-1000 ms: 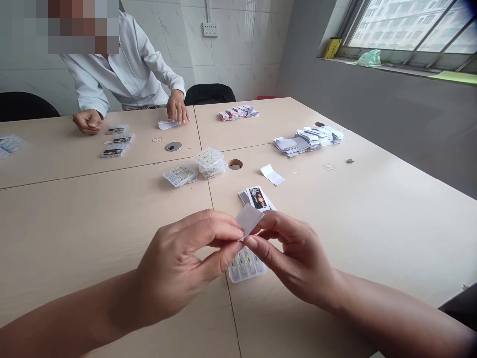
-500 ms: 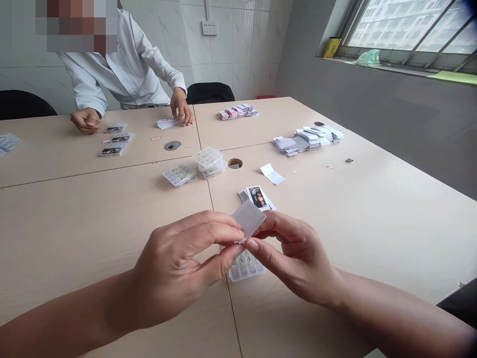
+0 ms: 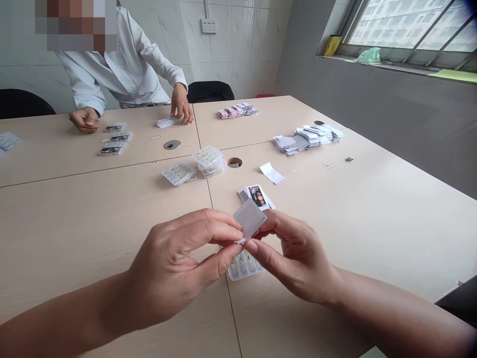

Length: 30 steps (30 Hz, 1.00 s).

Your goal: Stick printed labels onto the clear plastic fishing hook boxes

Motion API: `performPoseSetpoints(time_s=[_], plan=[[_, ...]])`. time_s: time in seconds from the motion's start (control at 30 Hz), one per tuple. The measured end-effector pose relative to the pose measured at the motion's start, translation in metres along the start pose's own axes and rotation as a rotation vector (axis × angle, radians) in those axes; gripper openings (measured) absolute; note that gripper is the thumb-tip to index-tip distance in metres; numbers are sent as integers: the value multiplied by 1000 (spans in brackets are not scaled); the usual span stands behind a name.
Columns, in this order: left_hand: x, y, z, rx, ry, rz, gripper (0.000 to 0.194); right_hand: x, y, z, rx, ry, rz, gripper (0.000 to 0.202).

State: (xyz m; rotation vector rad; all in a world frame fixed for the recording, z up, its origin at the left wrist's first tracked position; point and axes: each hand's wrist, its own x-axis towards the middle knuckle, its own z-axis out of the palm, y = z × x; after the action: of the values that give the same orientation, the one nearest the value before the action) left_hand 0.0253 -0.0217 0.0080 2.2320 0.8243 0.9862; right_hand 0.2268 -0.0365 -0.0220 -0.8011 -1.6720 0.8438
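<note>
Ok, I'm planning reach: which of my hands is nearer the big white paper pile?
Right. Your right hand is short of that pile; your left hand is farther left.

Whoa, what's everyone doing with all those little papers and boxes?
Two bare hands, the left hand and the right hand, are pinching a small white paper by their fingertips. Under them, a clear plastic case with yellowish loops inside lies on the table. Just beyond is a small pile of cards with a black printed card on top. Across the table, a person in a white shirt has one hand at some white slips.
</note>
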Motion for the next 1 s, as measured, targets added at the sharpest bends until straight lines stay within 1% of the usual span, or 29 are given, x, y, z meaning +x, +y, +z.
performPoseSetpoints(time_s=[0.17, 0.33, 0.57, 0.77, 0.87, 1.0], plan=[[-2, -2, 0, 1, 4, 4, 21, -1, 1, 0, 4, -1, -8, 6], [-2, 1, 0, -5, 6, -11, 19, -2, 1, 0, 6, 0, -17, 5], [2, -1, 1, -25, 7, -49, 15, 0, 3, 2, -54, 40, -88, 14], [0, -3, 2, -28, -10, -64, 15, -1, 2, 3, -64, 36, -97, 16], [0, -2, 2, -95, -31, -107, 15, -2, 2, 2, -72, 32, -97, 16], [3, 0, 1, -287, -88, -260, 6, -2, 1, 2, -108, 11, -112, 19]])
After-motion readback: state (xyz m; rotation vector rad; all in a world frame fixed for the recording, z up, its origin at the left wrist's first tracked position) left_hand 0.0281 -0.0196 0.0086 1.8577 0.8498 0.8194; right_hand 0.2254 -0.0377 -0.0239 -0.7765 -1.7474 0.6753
